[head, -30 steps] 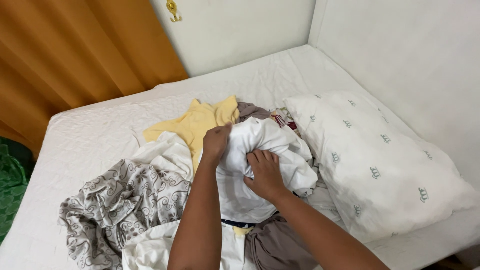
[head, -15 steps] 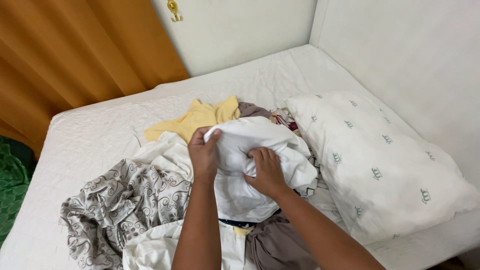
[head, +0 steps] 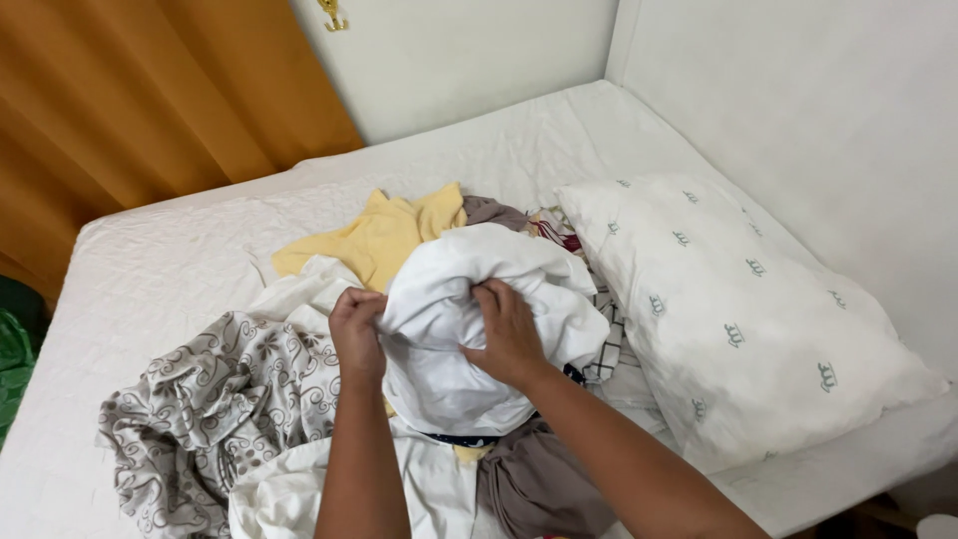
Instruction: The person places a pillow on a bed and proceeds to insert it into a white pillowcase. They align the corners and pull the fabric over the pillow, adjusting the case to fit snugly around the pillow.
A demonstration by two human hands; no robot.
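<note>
hands gripping a white garment (head: 479,329), left hand (head: 357,334) clenched on its edge, right hand (head: 509,334) grasping its folds, yellow shirt (head: 384,235) behind

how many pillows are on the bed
1. The white pillow with small green motifs lies on the bed's right side, beside the clothes pile that both hands work in. Another could be hidden under the clothes.

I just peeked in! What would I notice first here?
Two hands, the left hand and right hand, grip a bunched white cloth over a pile of clothes mid-bed. A yellow shirt lies behind it, a big white pillow to the right.
</note>
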